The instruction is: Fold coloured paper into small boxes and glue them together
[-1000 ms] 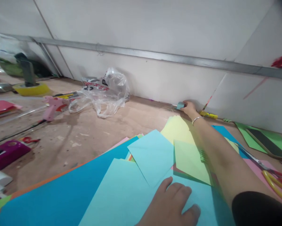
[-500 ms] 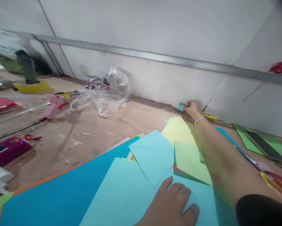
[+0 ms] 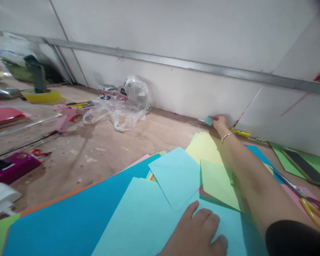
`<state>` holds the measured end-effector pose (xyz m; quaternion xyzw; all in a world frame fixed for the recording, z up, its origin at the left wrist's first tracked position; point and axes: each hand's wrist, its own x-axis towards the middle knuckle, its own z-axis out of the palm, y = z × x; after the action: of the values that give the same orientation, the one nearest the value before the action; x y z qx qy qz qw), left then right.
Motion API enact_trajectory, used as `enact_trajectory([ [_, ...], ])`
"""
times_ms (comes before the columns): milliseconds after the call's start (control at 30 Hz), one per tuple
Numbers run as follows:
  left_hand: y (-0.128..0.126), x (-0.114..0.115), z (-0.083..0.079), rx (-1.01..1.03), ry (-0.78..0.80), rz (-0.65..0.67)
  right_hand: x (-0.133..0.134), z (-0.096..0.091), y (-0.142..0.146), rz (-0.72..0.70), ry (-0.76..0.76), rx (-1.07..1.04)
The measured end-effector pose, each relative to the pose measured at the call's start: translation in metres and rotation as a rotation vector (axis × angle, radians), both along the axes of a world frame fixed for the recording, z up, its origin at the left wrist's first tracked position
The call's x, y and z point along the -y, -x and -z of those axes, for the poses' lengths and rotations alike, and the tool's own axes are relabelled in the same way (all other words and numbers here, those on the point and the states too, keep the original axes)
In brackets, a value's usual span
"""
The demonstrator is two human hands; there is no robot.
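By wall (image 3: 162, 28), arm (image 3: 253, 181) outstretched, perhaps pinching scrap (image 3: 208, 121)

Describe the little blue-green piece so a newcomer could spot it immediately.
Find the white wall and follow its foot rightward from the crumpled clear plastic bag. There, the right hand holds the small blue-green piece at its fingertips. Unlike the larger pale blue paper under the left hand, it is tiny and close to the wall.
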<state>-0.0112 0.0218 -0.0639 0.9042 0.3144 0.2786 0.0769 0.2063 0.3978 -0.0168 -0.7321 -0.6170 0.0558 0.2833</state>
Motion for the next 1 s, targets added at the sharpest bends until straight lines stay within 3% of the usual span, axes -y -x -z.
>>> enact_trajectory([
  [167,-0.004,0.001,0.001,0.023,0.024,-0.073,0.006,-0.005,-0.005,0.030,-0.022,0.023],
  [467,-0.001,0.000,0.001,-0.033,-0.166,-0.041,0.017,-0.016,-0.008,0.036,-0.079,0.059],
  [633,0.008,-0.003,-0.016,-0.164,-0.053,0.112,0.047,-0.043,-0.014,-0.034,-0.050,0.113],
  [733,0.014,-0.001,-0.035,-0.210,0.094,0.147,0.094,-0.067,-0.018,-0.178,0.001,0.150],
  [833,0.017,0.005,-0.049,-0.203,0.205,0.134,0.170,-0.086,-0.014,-0.449,0.081,0.182],
  [900,0.018,0.008,-0.053,-0.197,0.244,0.118,0.230,-0.087,-0.004,-0.601,0.093,0.199],
  [1000,0.018,0.011,-0.052,-0.168,0.235,0.115,0.304,-0.066,0.015,-0.742,0.053,0.251],
])
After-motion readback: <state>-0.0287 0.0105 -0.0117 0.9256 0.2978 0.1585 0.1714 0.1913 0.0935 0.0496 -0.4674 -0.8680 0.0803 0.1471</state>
